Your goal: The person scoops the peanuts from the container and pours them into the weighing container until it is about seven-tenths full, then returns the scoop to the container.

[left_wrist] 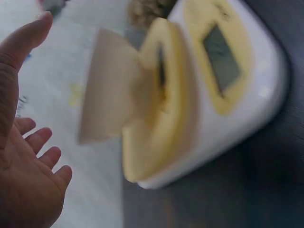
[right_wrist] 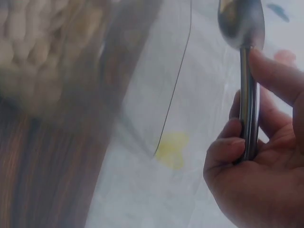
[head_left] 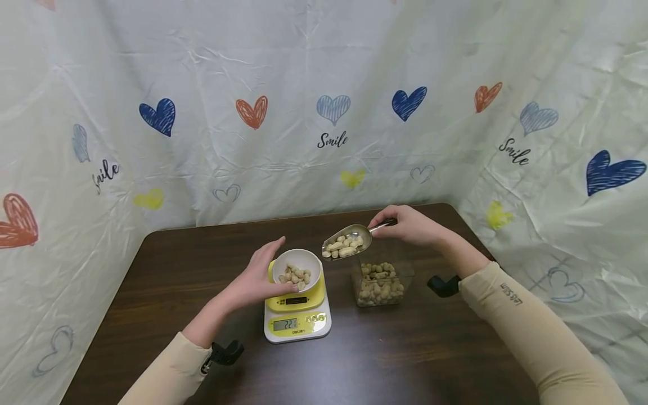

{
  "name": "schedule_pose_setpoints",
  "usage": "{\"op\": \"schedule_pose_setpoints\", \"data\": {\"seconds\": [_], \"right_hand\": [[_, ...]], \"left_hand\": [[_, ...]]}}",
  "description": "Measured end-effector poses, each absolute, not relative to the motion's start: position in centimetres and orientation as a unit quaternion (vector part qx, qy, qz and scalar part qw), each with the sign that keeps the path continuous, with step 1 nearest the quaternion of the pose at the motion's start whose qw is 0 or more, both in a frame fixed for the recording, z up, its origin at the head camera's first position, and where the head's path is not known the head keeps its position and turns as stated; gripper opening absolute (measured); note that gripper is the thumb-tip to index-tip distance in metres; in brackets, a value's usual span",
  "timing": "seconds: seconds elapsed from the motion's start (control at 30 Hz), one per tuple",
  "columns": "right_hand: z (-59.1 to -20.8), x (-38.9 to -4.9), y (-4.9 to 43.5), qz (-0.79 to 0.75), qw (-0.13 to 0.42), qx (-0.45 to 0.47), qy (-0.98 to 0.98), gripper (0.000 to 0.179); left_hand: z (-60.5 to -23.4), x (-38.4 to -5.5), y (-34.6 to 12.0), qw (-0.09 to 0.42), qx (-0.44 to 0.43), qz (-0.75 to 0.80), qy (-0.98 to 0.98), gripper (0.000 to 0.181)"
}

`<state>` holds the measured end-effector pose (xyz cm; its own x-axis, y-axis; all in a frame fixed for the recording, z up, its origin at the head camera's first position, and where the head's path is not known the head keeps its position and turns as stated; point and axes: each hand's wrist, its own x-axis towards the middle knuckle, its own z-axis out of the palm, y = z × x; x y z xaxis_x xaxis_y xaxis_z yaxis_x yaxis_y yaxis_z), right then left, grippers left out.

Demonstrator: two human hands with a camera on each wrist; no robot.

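Note:
My right hand grips the handle of a metal scoop, which carries several unshelled peanuts. In the right wrist view, thumb and fingers wrap round the scoop handle. The scoop's mouth points left, beside and slightly above a white bowl that holds more peanuts. Under the bowl is a yellow and white kitchen scale, its display lit with digits like 221. My left hand is spread beside the bowl; in the left wrist view its loose fingers stand apart from the bowl.
Right of the scale, a clear box of peanuts stands on the dark wooden table, below the scoop. A white curtain printed with hearts surrounds the table's back and sides.

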<state>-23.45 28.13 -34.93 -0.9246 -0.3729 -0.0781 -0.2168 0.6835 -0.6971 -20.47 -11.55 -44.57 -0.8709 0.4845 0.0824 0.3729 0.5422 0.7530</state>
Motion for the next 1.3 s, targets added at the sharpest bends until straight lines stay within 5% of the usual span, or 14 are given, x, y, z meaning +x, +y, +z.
{"op": "schedule_pose_setpoints", "data": {"seconds": [0.3, 1.3], "right_hand": [[-35.5, -23.5, 25.4, -0.370, 0.109, -0.163, 0.908, 0.023], [-35.4, -24.3, 21.1, -0.277, 0.044, -0.227, 0.933, 0.008]], "left_hand": [[-47.9, -20.7, -12.4, 0.093, 0.225, 0.409, 0.879, 0.121], [-48.6, -20.9, -11.9, 0.095, 0.201, 0.420, 0.880, 0.114]]}}
